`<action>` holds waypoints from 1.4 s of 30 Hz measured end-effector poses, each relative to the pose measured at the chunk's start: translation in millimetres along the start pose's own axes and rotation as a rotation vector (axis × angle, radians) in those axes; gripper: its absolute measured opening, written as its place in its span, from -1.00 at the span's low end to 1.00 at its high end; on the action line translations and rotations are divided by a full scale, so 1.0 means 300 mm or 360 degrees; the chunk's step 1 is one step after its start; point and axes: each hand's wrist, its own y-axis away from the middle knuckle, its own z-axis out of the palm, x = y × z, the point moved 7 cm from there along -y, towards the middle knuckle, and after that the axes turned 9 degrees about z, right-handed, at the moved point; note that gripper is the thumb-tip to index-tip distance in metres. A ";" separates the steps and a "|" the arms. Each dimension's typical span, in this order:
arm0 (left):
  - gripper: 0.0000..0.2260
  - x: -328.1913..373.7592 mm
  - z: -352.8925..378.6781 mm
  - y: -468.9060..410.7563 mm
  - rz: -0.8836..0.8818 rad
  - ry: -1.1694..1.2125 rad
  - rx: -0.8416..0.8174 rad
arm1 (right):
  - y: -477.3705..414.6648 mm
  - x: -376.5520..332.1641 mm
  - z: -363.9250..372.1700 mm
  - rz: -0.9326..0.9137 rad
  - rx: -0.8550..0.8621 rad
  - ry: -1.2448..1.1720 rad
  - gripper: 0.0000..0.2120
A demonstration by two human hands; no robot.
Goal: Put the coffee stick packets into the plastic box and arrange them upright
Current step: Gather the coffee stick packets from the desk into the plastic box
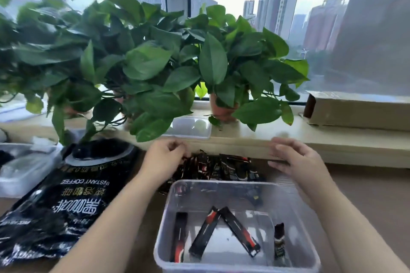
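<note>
A clear plastic box [164, 219] stands in front of me on the table. Inside it lie several black-and-red coffee stick packets [205, 232], some leaning against each other, one [279, 241] nearly upright at the right wall. Behind the box is a loose pile of coffee stick packets [221, 167]. My left hand [166, 157] has its fingers curled against the pile's left end; whether it grips anything is unclear. Over the pile's right end, my right hand [297, 157] pinches a thin dark packet seen edge-on.
A big black instant coffee bag [66, 201] lies at the left, with a clear container [17, 170] beyond it. Potted plants [221, 108] and a clear lid [190, 127] sit on the window sill. A cardboard box [355, 111] is at the right.
</note>
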 end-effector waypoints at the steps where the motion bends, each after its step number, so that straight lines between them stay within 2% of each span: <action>1: -0.81 -0.031 -0.009 -0.038 -0.0026 -0.0123 0.0023 | -0.043 0.004 -0.009 0.0004 0.0053 0.0148 -0.89; 3: -0.75 -0.088 0.006 -0.088 -0.0092 -0.0298 -0.0061 | -0.112 0.026 -0.003 0.0009 0.0088 0.0511 -0.95; 5: -0.54 -0.134 0.058 -0.105 -0.0167 -0.0349 -0.0262 | -0.160 0.056 0.035 -0.0050 0.0007 0.0804 -0.94; 7: -0.32 -0.149 0.112 -0.106 -0.0175 -0.0537 -0.0496 | -0.197 0.100 0.078 -0.0110 -0.0103 0.1012 -0.78; 8: -0.27 -0.152 0.130 -0.110 -0.0150 -0.0647 -0.0557 | -0.220 0.123 0.092 -0.0129 -0.0138 0.1135 -0.65; 10: -0.28 -0.158 0.145 -0.119 -0.0106 -0.0711 -0.0550 | -0.261 0.166 0.109 -0.0161 -0.0218 0.1443 -0.36; 12: -0.37 -0.161 0.152 -0.109 -0.0099 -0.0612 -0.0509 | -0.274 0.202 0.099 -0.0146 -0.0290 0.1567 -0.17; 16: -0.60 -0.160 0.151 -0.088 -0.0071 -0.0539 -0.0460 | -0.230 0.218 0.096 -0.0248 -0.0334 0.1558 -0.06; 17: -0.63 -0.160 0.150 -0.084 -0.0066 -0.0551 -0.0454 | -0.222 0.218 0.101 -0.0274 -0.0346 0.1578 -0.08; 20: -0.69 -0.168 0.144 -0.082 -0.0055 -0.0633 -0.0428 | -0.213 0.208 0.110 -0.0330 -0.0322 0.1635 -0.40; 22: -0.72 -0.175 0.139 -0.084 -0.0032 -0.0658 -0.0400 | -0.214 0.200 0.107 -0.0385 -0.0277 0.1653 -0.53; 27: -0.77 -0.141 0.112 -0.079 0.0098 -0.0669 -0.0205 | -0.206 0.180 0.103 -0.0368 -0.0182 0.1455 -0.58; 29: -0.83 -0.124 0.086 -0.071 0.0124 -0.0554 -0.0060 | -0.211 0.171 0.095 -0.0382 -0.0144 0.1362 -0.57; 33: -0.83 -0.102 0.038 -0.061 0.0169 -0.0239 0.0149 | -0.224 0.159 0.067 -0.0410 -0.0027 0.1099 -0.61; 38: -0.93 -0.073 0.054 -0.060 0.0269 0.0058 0.0023 | -0.226 0.169 0.052 -0.0396 0.0035 0.0985 -0.70; 40: -0.83 -0.061 0.059 -0.060 0.0333 0.0072 -0.0012 | -0.220 0.160 0.055 -0.0399 0.0041 0.0974 -0.72; 42: -0.83 -0.048 0.051 -0.058 0.0350 0.0095 0.0007 | -0.212 0.150 0.059 -0.0412 0.0030 0.0961 -0.73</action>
